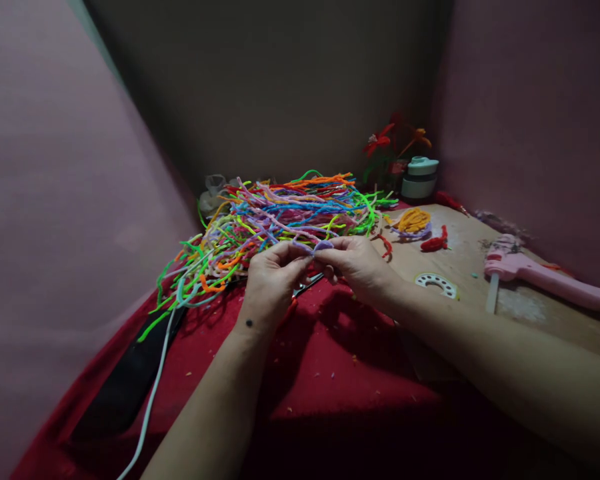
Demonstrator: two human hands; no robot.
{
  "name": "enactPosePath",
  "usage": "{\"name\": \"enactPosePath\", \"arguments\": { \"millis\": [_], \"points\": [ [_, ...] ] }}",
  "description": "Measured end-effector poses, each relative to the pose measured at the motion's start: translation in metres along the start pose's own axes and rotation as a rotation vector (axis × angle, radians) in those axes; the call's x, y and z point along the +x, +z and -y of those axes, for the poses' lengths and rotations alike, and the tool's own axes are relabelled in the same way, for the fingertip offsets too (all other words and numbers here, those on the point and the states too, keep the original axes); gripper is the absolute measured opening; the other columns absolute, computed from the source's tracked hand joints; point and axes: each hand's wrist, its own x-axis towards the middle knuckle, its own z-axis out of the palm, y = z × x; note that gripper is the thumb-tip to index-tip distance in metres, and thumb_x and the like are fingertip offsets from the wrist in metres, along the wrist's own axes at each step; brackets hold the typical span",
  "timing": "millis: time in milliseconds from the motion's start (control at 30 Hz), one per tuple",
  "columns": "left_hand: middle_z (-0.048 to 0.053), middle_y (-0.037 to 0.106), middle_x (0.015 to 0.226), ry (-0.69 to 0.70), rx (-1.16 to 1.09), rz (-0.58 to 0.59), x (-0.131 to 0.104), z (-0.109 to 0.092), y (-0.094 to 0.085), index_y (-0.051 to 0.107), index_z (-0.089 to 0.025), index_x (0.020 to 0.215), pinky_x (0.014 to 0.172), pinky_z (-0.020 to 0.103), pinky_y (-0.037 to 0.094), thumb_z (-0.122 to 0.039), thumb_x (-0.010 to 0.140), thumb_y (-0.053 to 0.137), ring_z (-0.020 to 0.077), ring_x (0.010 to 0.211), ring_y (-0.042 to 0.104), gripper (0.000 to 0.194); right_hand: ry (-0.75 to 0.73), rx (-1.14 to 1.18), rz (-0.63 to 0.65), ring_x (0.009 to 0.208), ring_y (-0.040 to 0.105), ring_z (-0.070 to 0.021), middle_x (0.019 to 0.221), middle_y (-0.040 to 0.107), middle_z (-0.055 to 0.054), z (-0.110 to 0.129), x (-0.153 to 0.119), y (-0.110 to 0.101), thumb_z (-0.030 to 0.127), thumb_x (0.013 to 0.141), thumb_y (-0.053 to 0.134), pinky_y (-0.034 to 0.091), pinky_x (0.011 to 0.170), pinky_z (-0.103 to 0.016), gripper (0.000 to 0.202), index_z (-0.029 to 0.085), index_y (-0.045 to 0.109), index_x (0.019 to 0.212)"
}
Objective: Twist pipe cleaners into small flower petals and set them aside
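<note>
Between my two hands is a purple pipe cleaner (pixel 324 245), bent into small loops. My left hand (pixel 275 277) pinches it from the left with thumb and forefinger. From the other side my right hand (pixel 357 267) pinches it too, and the fingertips of both hands nearly meet. Just behind them lies a big heap of pipe cleaners (pixel 290 210) in many colours. Below my fingers, scissors (pixel 307 287) with orange-red handles rest on the red cloth (pixel 330 380), partly hidden by my hands.
At right, a pink glue gun (pixel 550 270) lies on a brown board (pixel 520 333) near a white ring-shaped piece (pixel 436 285), a red bundle (pixel 435 240) and a yellow coil (pixel 413 220). Red flowers (pixel 379 140) and a mint container (pixel 420 179) stand behind. A white cable (pixel 155 393) crosses a black slab (pixel 125 387).
</note>
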Motion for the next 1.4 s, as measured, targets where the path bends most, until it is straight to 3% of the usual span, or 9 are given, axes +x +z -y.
{"name": "enactPosePath", "arguments": {
  "millis": [133, 367, 633, 833, 933, 1133, 1200, 1300, 1400],
  "points": [
    [-0.001, 0.059, 0.064, 0.094, 0.104, 0.002, 0.001, 0.008, -0.001, 0.063, -0.015, 0.076, 0.05, 0.02, 0.041, -0.024, 0.07, 0.062, 0.009, 0.052, 0.049, 0.011, -0.001, -0.046, -0.031, 0.038, 0.035, -0.0054, 0.042, 0.048, 0.003, 0.001, -0.001, 0.001, 0.021, 0.065, 0.058, 0.025, 0.039, -0.022, 0.013, 0.013, 0.057, 0.054],
    [0.004, 0.061, 0.077, 0.622, 0.674, -0.021, -0.001, 0.016, -0.001, 0.066, -0.019, 0.075, 0.07, 0.024, 0.041, -0.019, 0.08, 0.049, 0.0134, 0.073, 0.054, 0.018, 0.065, 0.147, -0.025, 0.037, 0.036, -0.006, 0.041, 0.046, 0.003, -0.004, 0.004, -0.002, 0.02, 0.061, 0.061, 0.025, 0.039, -0.022, 0.019, 0.014, 0.051, 0.046],
    [0.002, 0.061, 0.065, -0.196, -0.112, 0.221, 0.007, 0.008, -0.02, 0.065, -0.013, 0.073, 0.054, 0.021, 0.042, -0.032, 0.067, 0.068, 0.0097, 0.054, 0.054, 0.019, -0.114, -0.1, 0.048, 0.048, 0.04, -0.0074, 0.052, 0.052, 0.003, 0.001, 0.001, -0.004, 0.026, 0.068, 0.06, 0.03, 0.046, -0.022, 0.013, 0.013, 0.061, 0.067],
    [0.0, 0.054, 0.054, -0.292, -0.136, 0.252, 0.009, 0.007, -0.022, 0.061, -0.011, 0.063, 0.045, 0.019, 0.031, -0.029, 0.063, 0.07, 0.0059, 0.044, 0.044, 0.02, -0.288, -0.378, 0.054, 0.06, 0.047, -0.0111, 0.063, 0.056, -0.001, 0.003, -0.004, -0.004, 0.027, 0.077, 0.053, 0.036, 0.057, -0.023, 0.017, 0.014, 0.061, 0.069],
    [-0.002, 0.05, 0.053, -0.158, 0.05, 0.192, 0.006, 0.006, -0.015, 0.059, -0.013, 0.064, 0.046, 0.021, 0.03, -0.031, 0.066, 0.065, 0.0069, 0.045, 0.041, 0.019, -0.385, -0.578, -0.013, 0.056, 0.042, -0.0105, 0.058, 0.051, 0.0, 0.005, -0.007, -0.003, 0.022, 0.077, 0.05, 0.031, 0.054, -0.024, 0.017, 0.015, 0.058, 0.064],
    [0.003, 0.054, 0.061, 0.699, 0.996, -0.067, -0.003, 0.012, 0.003, 0.055, -0.017, 0.062, 0.067, 0.029, 0.034, -0.021, 0.08, 0.048, 0.014, 0.06, 0.048, 0.019, -0.322, -0.649, -0.159, 0.051, 0.032, -0.0097, 0.049, 0.039, 0.003, 0.005, -0.008, 0.001, 0.015, 0.068, 0.05, 0.023, 0.051, -0.025, 0.018, 0.018, 0.046, 0.05],
    [0.004, 0.052, 0.061, 0.833, 1.153, -0.099, -0.006, 0.015, 0.008, 0.055, -0.017, 0.063, 0.071, 0.032, 0.032, -0.02, 0.085, 0.042, 0.0152, 0.061, 0.049, 0.025, -0.216, -0.477, -0.144, 0.049, 0.031, -0.0093, 0.047, 0.038, 0.003, 0.004, -0.006, 0.0, 0.017, 0.066, 0.05, 0.023, 0.049, -0.025, 0.018, 0.018, 0.044, 0.049],
    [0.005, 0.055, 0.064, 0.817, 1.118, -0.117, -0.006, 0.016, 0.008, 0.059, -0.017, 0.068, 0.075, 0.034, 0.032, -0.02, 0.085, 0.042, 0.0159, 0.065, 0.051, 0.024, -0.089, -0.196, -0.042, 0.046, 0.031, -0.0084, 0.045, 0.036, 0.005, 0.001, -0.001, -0.003, 0.019, 0.064, 0.05, 0.024, 0.046, -0.024, 0.015, 0.018, 0.046, 0.049],
    [0.006, 0.062, 0.075, 0.565, 0.76, -0.082, 0.0, 0.011, -0.003, 0.064, -0.016, 0.071, 0.075, 0.031, 0.038, -0.026, 0.081, 0.05, 0.0162, 0.072, 0.055, 0.019, -0.1, -0.188, -0.004, 0.046, 0.031, -0.0081, 0.047, 0.039, 0.005, 0.0, 0.003, -0.005, 0.021, 0.065, 0.052, 0.024, 0.047, -0.024, 0.012, 0.017, 0.05, 0.055]
  ]
}}
